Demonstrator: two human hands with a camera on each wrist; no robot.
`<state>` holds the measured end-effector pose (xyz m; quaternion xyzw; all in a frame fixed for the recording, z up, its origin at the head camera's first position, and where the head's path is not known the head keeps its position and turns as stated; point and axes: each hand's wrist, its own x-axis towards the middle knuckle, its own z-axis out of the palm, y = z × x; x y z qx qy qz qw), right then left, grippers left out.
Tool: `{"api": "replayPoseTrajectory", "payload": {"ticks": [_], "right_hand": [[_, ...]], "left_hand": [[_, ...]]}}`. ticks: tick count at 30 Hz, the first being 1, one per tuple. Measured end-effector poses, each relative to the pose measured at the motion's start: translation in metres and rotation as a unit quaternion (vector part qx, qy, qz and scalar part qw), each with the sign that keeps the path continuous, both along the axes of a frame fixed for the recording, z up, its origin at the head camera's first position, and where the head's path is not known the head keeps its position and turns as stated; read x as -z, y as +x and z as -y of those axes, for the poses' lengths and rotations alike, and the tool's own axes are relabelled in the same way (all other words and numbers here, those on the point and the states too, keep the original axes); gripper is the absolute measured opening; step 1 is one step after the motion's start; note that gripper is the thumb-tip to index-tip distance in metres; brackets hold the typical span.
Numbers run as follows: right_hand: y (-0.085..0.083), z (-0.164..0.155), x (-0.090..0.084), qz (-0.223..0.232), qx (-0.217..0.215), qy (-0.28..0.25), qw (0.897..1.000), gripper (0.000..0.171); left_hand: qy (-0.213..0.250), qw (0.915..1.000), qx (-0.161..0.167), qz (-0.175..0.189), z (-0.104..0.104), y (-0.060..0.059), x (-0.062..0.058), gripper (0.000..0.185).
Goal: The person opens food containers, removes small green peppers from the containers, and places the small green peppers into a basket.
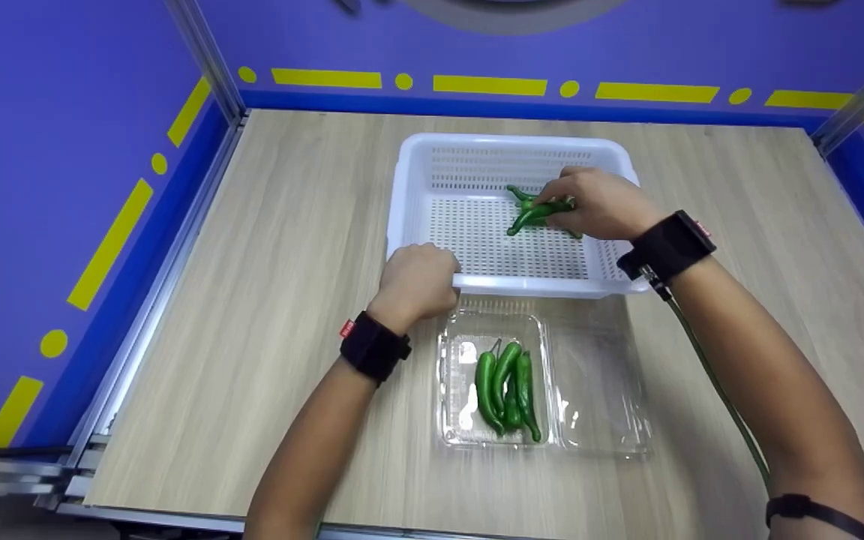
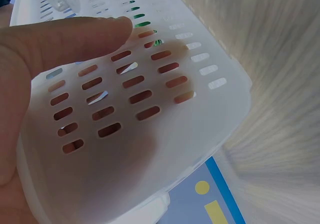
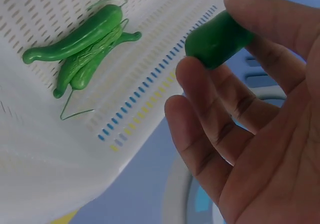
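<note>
— What could go wrong from here?
— The fingers (image 3: pixel 192 76) of the right hand (image 1: pixel 603 204) pinch a glossy, slender green pepper (image 3: pixel 217 41) over the white, slotted, rectangular plastic basket (image 1: pixel 511 140). I'd say that smooth skin might slip, as only thumb and fingertips seem to bear on it; it could drop onto the three green peppers (image 3: pixel 80 38) lying inside.
— And the left hand (image 1: pixel 418 281)?
— Gripping the basket's near-left wall, its thumb outside. An uneven tug could skew the basket into the hinged clear plastic container (image 1: pixel 597 390) just in front, on the pale wood-grain counter (image 1: pixel 312 225).
— Which way does the held pepper point?
— Its long axis slants across the basket, the free end towards near left; which end bears the stem, I can't tell
</note>
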<state>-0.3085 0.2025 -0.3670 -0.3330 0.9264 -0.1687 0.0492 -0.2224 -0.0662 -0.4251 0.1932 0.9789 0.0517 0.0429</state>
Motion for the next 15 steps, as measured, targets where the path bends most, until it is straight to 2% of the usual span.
{"api": "replayPoseTrajectory", "payload": {"ticks": [10, 15], "right_hand": [[-0.021, -0.005, 0.015, 0.012, 0.054, 0.057, 0.997, 0.022], [-0.029, -0.009, 0.027, 0.04, 0.087, 0.09, 0.991, 0.028]], "left_hand": [[0.002, 0.9999, -0.002, 0.015, 0.0, -0.001, -0.002, 0.028], [0.008, 0.9999, -0.001, 0.007, 0.0, 0.001, 0.0, 0.03]]}}
